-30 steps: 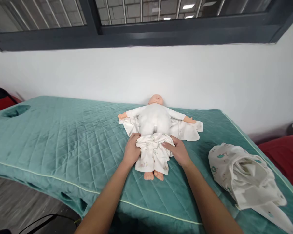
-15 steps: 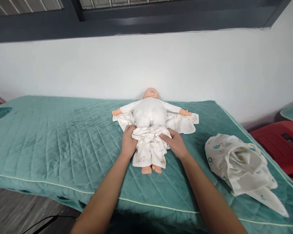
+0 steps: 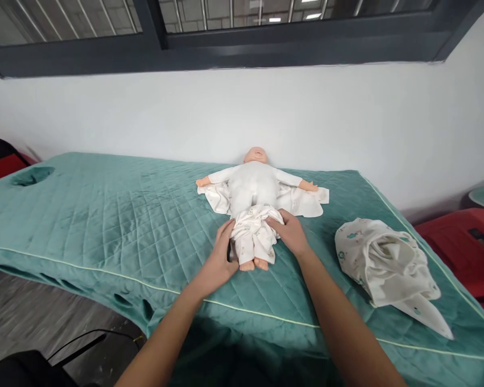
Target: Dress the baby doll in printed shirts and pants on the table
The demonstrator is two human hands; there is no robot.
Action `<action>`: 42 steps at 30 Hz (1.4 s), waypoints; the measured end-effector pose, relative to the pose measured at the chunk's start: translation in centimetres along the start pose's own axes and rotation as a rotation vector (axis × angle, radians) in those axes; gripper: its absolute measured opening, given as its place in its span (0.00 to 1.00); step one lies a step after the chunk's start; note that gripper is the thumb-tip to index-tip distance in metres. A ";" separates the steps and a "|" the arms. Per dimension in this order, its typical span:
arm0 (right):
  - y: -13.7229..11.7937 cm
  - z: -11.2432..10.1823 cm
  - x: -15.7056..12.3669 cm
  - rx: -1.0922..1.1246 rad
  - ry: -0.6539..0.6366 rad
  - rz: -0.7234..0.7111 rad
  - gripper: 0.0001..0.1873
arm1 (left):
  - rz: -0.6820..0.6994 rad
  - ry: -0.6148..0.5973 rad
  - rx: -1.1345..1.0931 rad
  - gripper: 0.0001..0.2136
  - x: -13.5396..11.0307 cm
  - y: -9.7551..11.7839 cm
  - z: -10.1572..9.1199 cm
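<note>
A baby doll (image 3: 253,185) lies on its back, arms spread, its torso white. White printed baby pants (image 3: 256,234) sit bunched over its hips and legs, and the bare feet (image 3: 254,264) stick out below. My right hand (image 3: 292,234) grips the bunched waist of the pants at the right side, thumb on top. At the left side, my left hand (image 3: 218,258) rests against the pants leg with thumb and fingers apart. An opened white printed baby top (image 3: 302,201) is spread beneath the doll's torso and arms.
A crumpled white printed cloth (image 3: 387,266) lies to the right on the green quilted bed cover (image 3: 137,215), which has a face hole (image 3: 33,176) at the far left. A red case (image 3: 463,242) stands past the right edge. Behind are a white wall and a window frame (image 3: 266,43).
My left hand has let go of the pants' waist and moved down beside the leg, fingers parting. My right hand keeps its grip. The camera view has shifted slightly.
</note>
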State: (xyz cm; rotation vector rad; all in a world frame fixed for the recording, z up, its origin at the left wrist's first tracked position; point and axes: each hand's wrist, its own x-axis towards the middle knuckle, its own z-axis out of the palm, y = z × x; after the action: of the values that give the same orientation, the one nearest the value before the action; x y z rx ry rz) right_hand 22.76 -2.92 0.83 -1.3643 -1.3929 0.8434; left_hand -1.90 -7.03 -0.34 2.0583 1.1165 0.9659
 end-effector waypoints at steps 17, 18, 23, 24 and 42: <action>-3.6 0.3 -8.9 -0.117 -0.184 -0.036 0.44 | 0.132 -0.021 0.303 0.54 0.8 -0.9 -0.2; -3.9 0.4 -8.8 -0.157 -0.176 -0.055 0.43 | 0.135 -0.021 0.302 0.52 1.0 -0.9 -0.3; -6.0 0.2 -8.3 -0.362 -0.188 -0.067 0.26 | 0.096 -0.118 0.287 0.41 1.2 0.2 -1.0; -6.4 0.0 -8.3 -0.403 -0.198 -0.058 0.23 | 0.068 -0.134 0.284 0.38 1.0 0.5 -1.2; -17.9 -4.7 -10.6 0.043 -0.636 -0.007 0.21 | -0.135 -0.725 -0.514 0.33 -0.4 9.9 -14.0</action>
State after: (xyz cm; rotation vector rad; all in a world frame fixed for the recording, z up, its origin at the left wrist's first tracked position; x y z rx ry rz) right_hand 20.68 -16.36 17.30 -1.0951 -1.8364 1.3696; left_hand -9.16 -9.80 14.95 1.6549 0.5354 0.3226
